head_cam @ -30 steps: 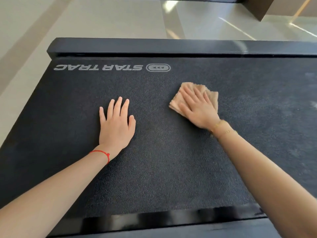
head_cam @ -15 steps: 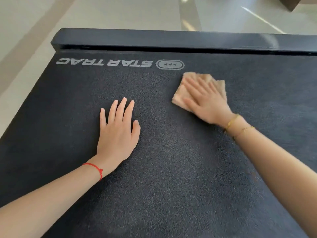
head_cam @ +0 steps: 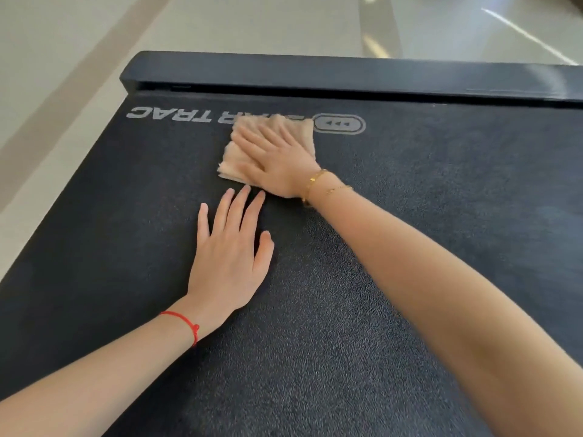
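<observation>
While the left hand [head_cam: 227, 260] lies flat on the treadmill belt [head_cam: 426, 190], fingers straight and holding nothing, the right hand [head_cam: 277, 159] presses the beige cloth [head_cam: 232, 160] down, fingers straight and fanned, not curled round it. That cloth sits folded at the far end of the belt, covering part of the STAR TRAC lettering [head_cam: 167, 114], just beside the oval badge [head_cam: 342, 123]. Left fingertips come right up to the cloth's near edge; touching or not, I can't tell. Red string [head_cam: 186, 323] on the left wrist, gold chains [head_cam: 315, 181] on the right.
</observation>
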The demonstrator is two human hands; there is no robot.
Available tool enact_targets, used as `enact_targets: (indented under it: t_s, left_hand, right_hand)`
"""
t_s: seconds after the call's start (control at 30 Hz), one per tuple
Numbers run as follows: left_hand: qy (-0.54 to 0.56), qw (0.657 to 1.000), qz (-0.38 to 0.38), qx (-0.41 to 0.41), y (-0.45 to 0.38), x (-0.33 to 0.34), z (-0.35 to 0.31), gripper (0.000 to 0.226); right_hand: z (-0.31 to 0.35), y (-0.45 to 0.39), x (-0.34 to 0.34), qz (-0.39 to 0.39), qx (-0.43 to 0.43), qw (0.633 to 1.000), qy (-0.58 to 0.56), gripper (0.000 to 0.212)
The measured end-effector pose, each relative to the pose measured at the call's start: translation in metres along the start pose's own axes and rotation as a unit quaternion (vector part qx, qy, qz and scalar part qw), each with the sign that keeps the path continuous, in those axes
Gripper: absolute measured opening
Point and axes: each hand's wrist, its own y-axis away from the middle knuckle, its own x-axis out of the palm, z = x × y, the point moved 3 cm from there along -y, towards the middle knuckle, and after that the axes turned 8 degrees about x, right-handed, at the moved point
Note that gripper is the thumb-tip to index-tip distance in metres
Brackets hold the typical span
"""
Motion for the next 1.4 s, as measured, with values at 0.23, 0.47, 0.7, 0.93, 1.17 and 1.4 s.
enact_targets:
  t_s: [0.23,0.47,0.7,0.93,1.17,1.4]
  left_hand:
    - [0.019,1.000,-0.009,-0.004,0.001,0.003,0.002,0.061]
    - [0.020,1.000,-0.013,-0.009,0.000,0.001,-0.001,0.060]
    - [0.025,0.999,-0.018,-0.008,0.002,-0.001,-0.002,0.058]
    - [0.040,0.999,-0.021,-0.011,0.001,0.000,-0.001,0.058]
    - [0.039,0.999,-0.035,-0.005,0.002,-0.001,-0.002,0.056]
    - [0.039,0.999,-0.034,-0.004,0.002,0.001,-0.002,0.059]
  right_hand:
    - [-0.158,0.036,-0.025,-0.043,0.225,0.973,0.003,0.063]
    - [-0.111,0.074,-0.009,-0.041,0.170,0.984,-0.024,0.060]
    - [-0.060,0.159,0.007,-0.027,0.000,0.999,-0.026,0.060]
    - [-0.125,0.131,-0.007,-0.042,0.223,0.974,-0.020,0.059]
    - [-0.025,0.214,0.014,-0.031,0.039,0.998,-0.030,0.062]
    - [-0.084,0.215,0.002,-0.050,0.123,0.991,-0.009,0.058]
